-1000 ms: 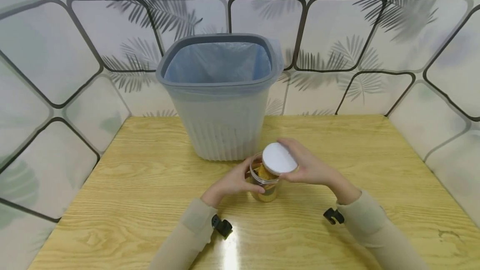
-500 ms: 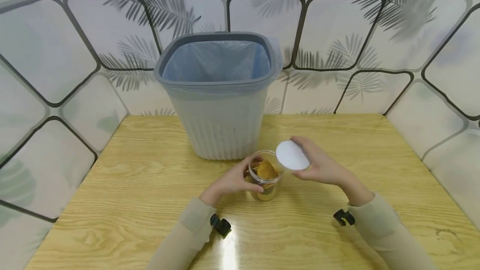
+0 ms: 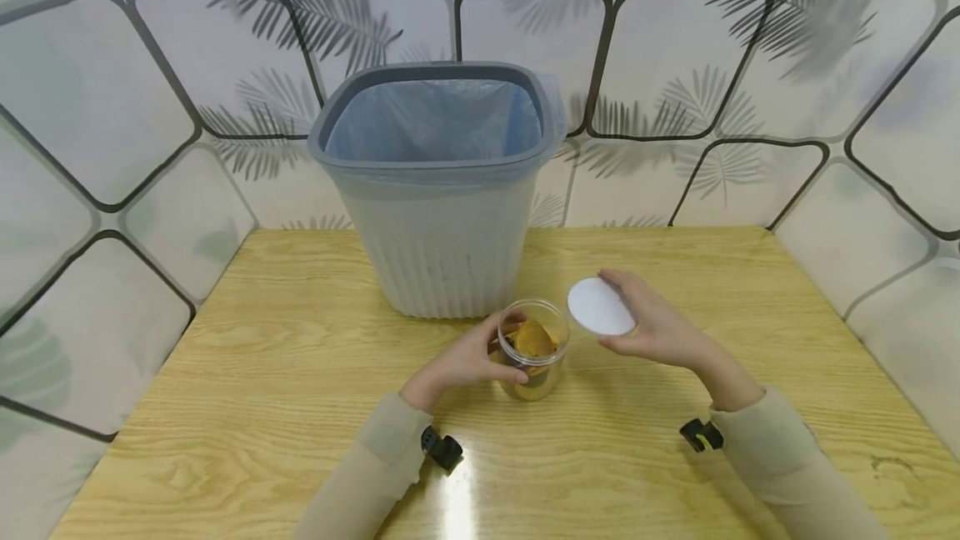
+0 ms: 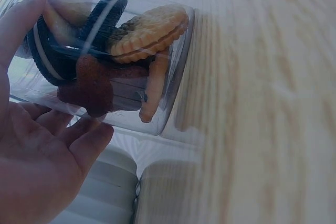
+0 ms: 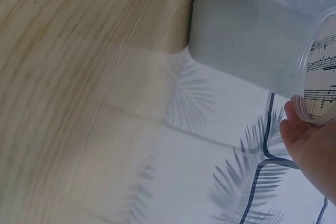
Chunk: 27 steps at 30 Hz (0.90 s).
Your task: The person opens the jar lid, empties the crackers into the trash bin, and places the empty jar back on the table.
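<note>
A clear plastic jar (image 3: 542, 382) stands uncovered on the table, its mouth facing up. My left hand (image 3: 467, 358) grips its left side, thumb across the front. Inside are several cookies (image 3: 534, 340). The left wrist view shows a round cream-filled biscuit (image 4: 152, 32), dark sandwich cookies (image 4: 47, 56) and a brown star-like biscuit (image 4: 94, 85) through the wall. Up and right of the jar mouth, my right hand (image 3: 654, 330) holds the round white lid (image 3: 600, 307) by its edge, tilted. Music notes are printed on one face of the lid (image 5: 321, 77) in the right wrist view.
Behind the jar stands a tall whitish waste bin (image 3: 442, 248) with a grey rim and a bluish plastic liner (image 3: 435, 123). The wood-grain table (image 3: 262, 407) meets patterned walls (image 3: 525, 32) at the back and sides.
My right hand has lifted the lid off the jar mouth and carried it to the right, uncovering the cookies. The left hand stays around the jar, which has hardly moved.
</note>
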Available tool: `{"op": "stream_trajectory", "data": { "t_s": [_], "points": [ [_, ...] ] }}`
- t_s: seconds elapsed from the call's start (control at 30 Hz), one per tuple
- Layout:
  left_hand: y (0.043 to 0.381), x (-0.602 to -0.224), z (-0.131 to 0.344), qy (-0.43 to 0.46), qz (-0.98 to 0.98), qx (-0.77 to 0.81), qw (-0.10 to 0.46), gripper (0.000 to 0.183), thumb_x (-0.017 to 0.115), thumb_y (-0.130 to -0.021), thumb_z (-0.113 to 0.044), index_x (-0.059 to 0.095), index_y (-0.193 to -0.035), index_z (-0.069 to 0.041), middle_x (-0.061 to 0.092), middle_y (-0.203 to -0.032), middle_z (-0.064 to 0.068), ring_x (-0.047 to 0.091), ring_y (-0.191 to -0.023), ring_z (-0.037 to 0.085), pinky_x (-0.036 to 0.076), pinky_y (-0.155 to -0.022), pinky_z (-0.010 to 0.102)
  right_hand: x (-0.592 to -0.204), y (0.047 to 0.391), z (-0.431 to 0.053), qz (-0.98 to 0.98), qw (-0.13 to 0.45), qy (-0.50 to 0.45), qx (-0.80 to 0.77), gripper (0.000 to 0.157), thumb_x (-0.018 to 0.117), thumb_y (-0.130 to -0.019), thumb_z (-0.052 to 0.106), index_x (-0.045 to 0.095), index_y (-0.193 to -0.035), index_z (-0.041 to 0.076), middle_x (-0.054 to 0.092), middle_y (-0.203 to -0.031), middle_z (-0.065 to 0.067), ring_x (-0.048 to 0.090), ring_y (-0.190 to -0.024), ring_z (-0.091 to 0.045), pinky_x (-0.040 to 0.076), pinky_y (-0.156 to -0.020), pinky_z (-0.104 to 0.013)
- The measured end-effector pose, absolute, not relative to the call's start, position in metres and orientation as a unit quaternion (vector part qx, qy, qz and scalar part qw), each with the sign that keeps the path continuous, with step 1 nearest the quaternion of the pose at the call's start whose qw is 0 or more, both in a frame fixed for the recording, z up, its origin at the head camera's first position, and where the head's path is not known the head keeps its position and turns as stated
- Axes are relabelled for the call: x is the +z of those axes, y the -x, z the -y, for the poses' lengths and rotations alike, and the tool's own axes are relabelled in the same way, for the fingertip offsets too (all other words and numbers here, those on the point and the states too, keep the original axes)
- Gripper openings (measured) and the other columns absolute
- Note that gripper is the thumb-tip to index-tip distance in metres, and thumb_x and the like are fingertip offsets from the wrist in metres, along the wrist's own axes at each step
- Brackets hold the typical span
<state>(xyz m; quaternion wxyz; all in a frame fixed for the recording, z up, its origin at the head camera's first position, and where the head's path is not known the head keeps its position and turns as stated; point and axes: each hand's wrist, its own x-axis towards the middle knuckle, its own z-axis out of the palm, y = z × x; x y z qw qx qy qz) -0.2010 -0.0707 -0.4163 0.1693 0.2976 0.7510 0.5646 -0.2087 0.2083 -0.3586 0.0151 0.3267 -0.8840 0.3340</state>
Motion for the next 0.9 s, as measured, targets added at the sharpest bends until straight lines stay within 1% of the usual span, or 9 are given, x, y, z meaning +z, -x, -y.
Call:
{"op": "stream_trajectory", "data": {
  "t_s": [0.1, 0.33, 0.53, 0.7, 0.9],
  "points": [
    [0.2, -0.414, 0.07, -0.295, -0.75, 0.565, 0.174, 0.081, 0.072, -0.073, -0.007, 0.023, -0.136, 0.001, 0.03, -0.137, 0.009, 0.028, -0.125, 0.021, 0.026, -0.1, 0.033, -0.36, 0.21, -0.209, 0.887, 0.018, -0.323, 0.328, 0.083, 0.074, -0.068, 0.014, 0.025, -0.131, -0.011, 0.032, -0.128, -0.028, 0.037, -0.11, -0.039, 0.039, -0.083, -0.053],
    [0.189, -0.39, 0.071, -0.293, -0.748, 0.568, 0.181, 0.077, 0.07, -0.074, -0.001, 0.024, -0.135, 0.003, 0.028, -0.136, 0.018, 0.027, -0.125, 0.029, 0.026, -0.101, 0.036, -0.364, 0.212, -0.21, 0.898, 0.019, -0.31, 0.313, 0.082, 0.072, -0.07, 0.018, 0.026, -0.131, -0.011, 0.032, -0.128, -0.029, 0.036, -0.11, -0.04, 0.039, -0.081, -0.054],
    [0.187, -0.386, 0.07, -0.288, -0.75, 0.567, 0.183, 0.075, 0.069, -0.074, -0.001, 0.024, -0.134, 0.004, 0.029, -0.136, 0.018, 0.028, -0.125, 0.028, 0.026, -0.101, 0.036, -0.369, 0.217, -0.213, 0.901, 0.019, -0.309, 0.304, 0.082, 0.073, -0.07, 0.018, 0.027, -0.129, -0.014, 0.033, -0.125, -0.031, 0.036, -0.109, -0.042, 0.039, -0.082, -0.055],
    [0.187, -0.387, 0.071, -0.288, -0.75, 0.566, 0.184, 0.075, 0.07, -0.074, -0.002, 0.024, -0.135, 0.003, 0.029, -0.136, 0.015, 0.028, -0.125, 0.026, 0.026, -0.101, 0.035, -0.373, 0.221, -0.216, 0.903, 0.023, -0.311, 0.296, 0.083, 0.074, -0.068, 0.018, 0.027, -0.128, -0.015, 0.034, -0.124, -0.032, 0.035, -0.11, -0.043, 0.037, -0.084, -0.056],
    [0.188, -0.388, 0.071, -0.291, -0.75, 0.566, 0.181, 0.076, 0.07, -0.074, -0.001, 0.024, -0.135, 0.003, 0.03, -0.136, 0.016, 0.028, -0.125, 0.027, 0.026, -0.1, 0.035, -0.378, 0.226, -0.218, 0.909, 0.006, -0.303, 0.287, 0.085, 0.074, -0.069, 0.021, 0.026, -0.129, -0.014, 0.032, -0.125, -0.031, 0.034, -0.11, -0.042, 0.037, -0.084, -0.055]
  ]
}}
